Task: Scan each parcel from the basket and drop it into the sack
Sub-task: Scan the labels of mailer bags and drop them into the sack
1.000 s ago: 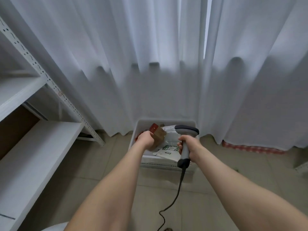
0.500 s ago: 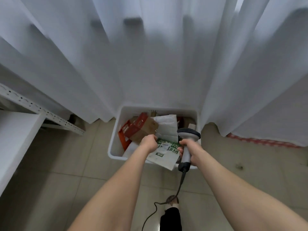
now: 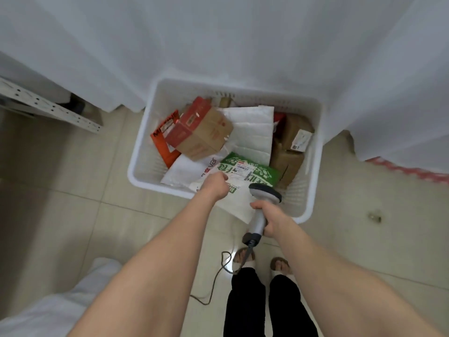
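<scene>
A white plastic basket [image 3: 155, 98] stands on the tiled floor, filled with several parcels. My left hand [image 3: 215, 184] grips the near edge of a green-and-white printed mailer bag [image 3: 245, 172] lifted over the basket's front rim. My right hand [image 3: 266, 216] holds the handle of a grey barcode scanner [image 3: 264, 192], its head just right of the mailer and pointing at it. A red-and-brown cardboard box [image 3: 201, 128], white padded envelopes [image 3: 252, 132] and brown boxes [image 3: 289, 152] lie in the basket. The white sack [image 3: 56, 310] shows at the bottom left.
White curtains [image 3: 218, 40] hang behind the basket. A metal shelf rail [image 3: 48, 107] crosses the left side. The scanner's cable [image 3: 218, 276] trails on the floor by my feet [image 3: 245, 257]. Beige tiles surround the basket.
My view has tilted down, so the basket fills more of the frame. My left hand moved off the red-and-brown box and took hold of the green mailer, which it now lifts over the front rim.
</scene>
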